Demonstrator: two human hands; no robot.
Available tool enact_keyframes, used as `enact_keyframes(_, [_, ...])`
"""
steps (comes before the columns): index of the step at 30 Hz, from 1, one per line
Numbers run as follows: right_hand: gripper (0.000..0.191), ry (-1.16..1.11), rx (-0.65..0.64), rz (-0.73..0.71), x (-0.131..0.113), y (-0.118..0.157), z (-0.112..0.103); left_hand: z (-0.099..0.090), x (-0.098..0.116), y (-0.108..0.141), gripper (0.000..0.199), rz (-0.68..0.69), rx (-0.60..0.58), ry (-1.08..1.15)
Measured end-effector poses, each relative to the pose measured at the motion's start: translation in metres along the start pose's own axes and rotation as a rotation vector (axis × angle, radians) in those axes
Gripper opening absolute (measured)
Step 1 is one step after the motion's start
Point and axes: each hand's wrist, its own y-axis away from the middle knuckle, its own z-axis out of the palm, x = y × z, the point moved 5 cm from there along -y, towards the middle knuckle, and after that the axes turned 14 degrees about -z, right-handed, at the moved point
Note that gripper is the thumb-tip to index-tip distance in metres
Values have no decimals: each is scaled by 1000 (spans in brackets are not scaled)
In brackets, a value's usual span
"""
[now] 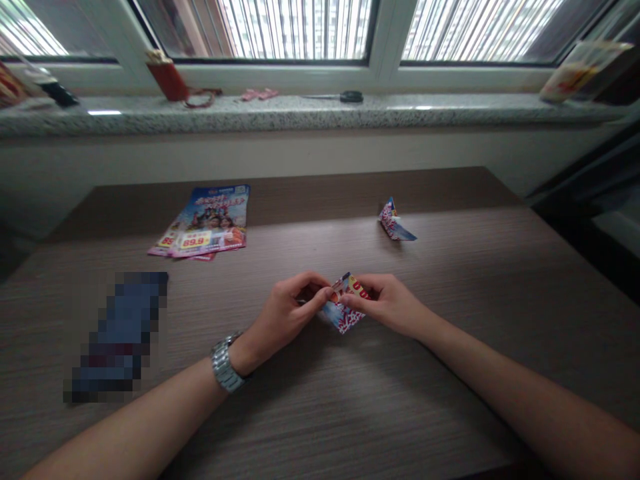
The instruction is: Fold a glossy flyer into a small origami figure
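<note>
Over the middle of the table, a small folded piece of printed paper (345,319) is held between both hands, one corner pointing down toward me. My left hand (295,307), with a metal watch (227,363) on the wrist, pinches its left side between thumb and fingers. On the right side, my right hand (390,301) grips it with the thumb on top; those fingers are partly hidden behind the paper. Farther back on the right stands a folded paper shape (394,223) with similar print, its tips pointing up and to the right.
Several flyers (215,223) lie overlapped at the back left of the wooden table (280,433). A dark pixelated object (120,337) rests at the left. Along the stone windowsill (280,119) are a red holder (169,79), a dark-handled tool (350,97) and small pink pieces (260,95).
</note>
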Motion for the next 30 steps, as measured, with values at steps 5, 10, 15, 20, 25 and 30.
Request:
enact_keyframes(5, [32,34,-26,6,-1,1,1,0,1,0,13,7,2,-17])
enact_keyframes(10, [32,99,-41,-8,-3,1,0,1,-1,0,13,9,-4,-30])
enact_keyframes(15, [32,144,-23,-2,-2,0,-2,2,-2,-1,15,5,-14,-31])
enact_keyframes(20, [35,66,16,-10,-4,0,-2,0,-3,-1,18,-18,3,-6])
enact_keyframes(25, [34,37,19,10,-4,1,-1,-2,-4,0,19,-27,36,2])
enact_keyframes(30, [33,89,2,3,-2,0,-1,-1,-1,-1,18,-4,8,-3])
